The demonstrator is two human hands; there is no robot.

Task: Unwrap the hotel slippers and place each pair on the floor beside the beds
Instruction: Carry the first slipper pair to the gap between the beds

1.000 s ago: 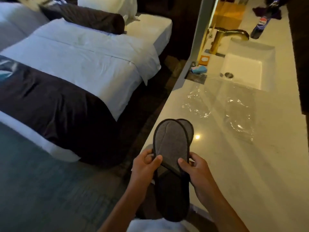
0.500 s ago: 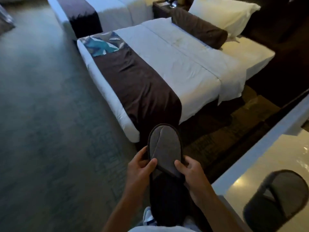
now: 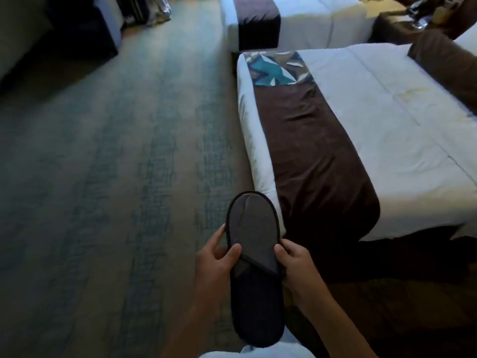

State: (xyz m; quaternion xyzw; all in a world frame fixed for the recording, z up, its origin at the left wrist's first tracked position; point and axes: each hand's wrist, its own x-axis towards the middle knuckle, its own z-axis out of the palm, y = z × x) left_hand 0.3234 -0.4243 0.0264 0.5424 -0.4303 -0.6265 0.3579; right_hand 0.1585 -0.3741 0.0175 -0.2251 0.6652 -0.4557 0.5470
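Note:
A pair of dark grey hotel slippers [image 3: 254, 244], stacked flat with black trim, is held out in front of me above the carpet. My left hand [image 3: 219, 259] grips the left edge, thumb on top. My right hand [image 3: 294, 259] grips the right edge, thumb on the strap. The toe end points away from me, toward the foot corner of the near bed [image 3: 387, 130]. A second bed [image 3: 296, 19] stands beyond it.
Patterned green-grey carpet [image 3: 116, 177] fills the left. A brown runner [image 3: 317, 161] crosses the near bed. A dark nightstand [image 3: 402, 29] sits between the beds at top right. Dark furniture [image 3: 77, 29] stands at top left.
My view has turned left, away from the sink counter and toward the beds and open carpet. Both hands still hold the slippers the same way; the counter and plastic wrappers are out of view.

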